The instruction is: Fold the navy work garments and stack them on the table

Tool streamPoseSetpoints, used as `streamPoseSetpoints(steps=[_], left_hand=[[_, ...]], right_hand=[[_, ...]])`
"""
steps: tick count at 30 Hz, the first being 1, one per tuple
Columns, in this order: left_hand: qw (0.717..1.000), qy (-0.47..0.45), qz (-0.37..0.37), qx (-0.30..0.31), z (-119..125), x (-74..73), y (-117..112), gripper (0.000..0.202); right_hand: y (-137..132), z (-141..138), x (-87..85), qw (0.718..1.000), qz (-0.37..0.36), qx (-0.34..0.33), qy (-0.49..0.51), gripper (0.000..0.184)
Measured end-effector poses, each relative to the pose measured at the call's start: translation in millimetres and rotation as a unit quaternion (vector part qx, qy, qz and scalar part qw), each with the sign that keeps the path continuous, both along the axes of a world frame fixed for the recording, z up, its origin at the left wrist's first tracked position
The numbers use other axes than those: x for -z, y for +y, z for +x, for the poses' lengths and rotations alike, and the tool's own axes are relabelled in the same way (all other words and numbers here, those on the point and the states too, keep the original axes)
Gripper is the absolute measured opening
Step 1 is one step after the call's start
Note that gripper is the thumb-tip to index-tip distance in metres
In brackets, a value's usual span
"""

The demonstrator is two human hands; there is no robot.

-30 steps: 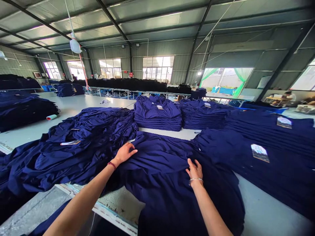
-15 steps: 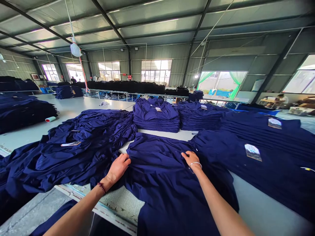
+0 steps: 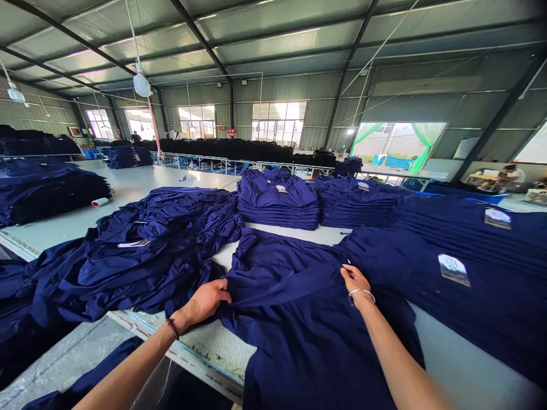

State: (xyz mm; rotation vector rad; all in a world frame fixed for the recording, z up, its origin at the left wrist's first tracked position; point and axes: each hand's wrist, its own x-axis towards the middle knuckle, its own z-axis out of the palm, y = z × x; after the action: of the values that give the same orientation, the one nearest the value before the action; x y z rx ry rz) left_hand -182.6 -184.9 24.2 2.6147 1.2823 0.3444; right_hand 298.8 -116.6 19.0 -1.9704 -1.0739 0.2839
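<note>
"What is seen furthest left?"

"A crumpled heap of navy garments is spread over a white work table, with a paper tag laid on top."

"And the left hand?"

"It is closed on cloth. A fold at the left edge of a single navy garment is gathered between thumb and curled fingers, and the heap is left just beside the hand. A beaded bracelet is worn at the wrist."

"How is that garment laid?"

"Its long axis is run from far to near, and its lower part is lost past the bottom of the view. Neither hand is off it: the left is placed at its left edge, the right on its right side. Beyond its far end, a folded stack of navy garments is set on the table."

"The right hand?"

"Its fingers are rested on the cloth, slightly curled. Whether a fold is pinched cannot be told. A silver bangle is worn at the wrist."

"Further right?"

"A broad flat pile of navy garments is laid close by, a printed tag on it."
</note>
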Motion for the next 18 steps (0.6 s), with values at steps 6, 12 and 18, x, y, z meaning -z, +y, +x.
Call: streamPoseSetpoints(steps=[6, 12, 18], left_hand=[[0.994, -0.089, -0.055, 0.013, 5.6, -24.0, 14.3, 0.022], [0.993, -0.093, -0.067, 0.004, 27.6, -24.6, 76.3, 0.032], [0.982, 0.054, -0.098, -0.15, 36.3, 13.0, 101.9, 0.058]], right_hand=[[-11.6, -40.2, -6.3, 0.992, 0.05, -0.021, -0.116, 0.035], [-37.5, -134.6, 7.0, 0.889, 0.055, -0.385, -0.243, 0.025], [-37.8, -129.8, 48.1, 0.895, -0.117, -0.304, -0.305, 0.043]])
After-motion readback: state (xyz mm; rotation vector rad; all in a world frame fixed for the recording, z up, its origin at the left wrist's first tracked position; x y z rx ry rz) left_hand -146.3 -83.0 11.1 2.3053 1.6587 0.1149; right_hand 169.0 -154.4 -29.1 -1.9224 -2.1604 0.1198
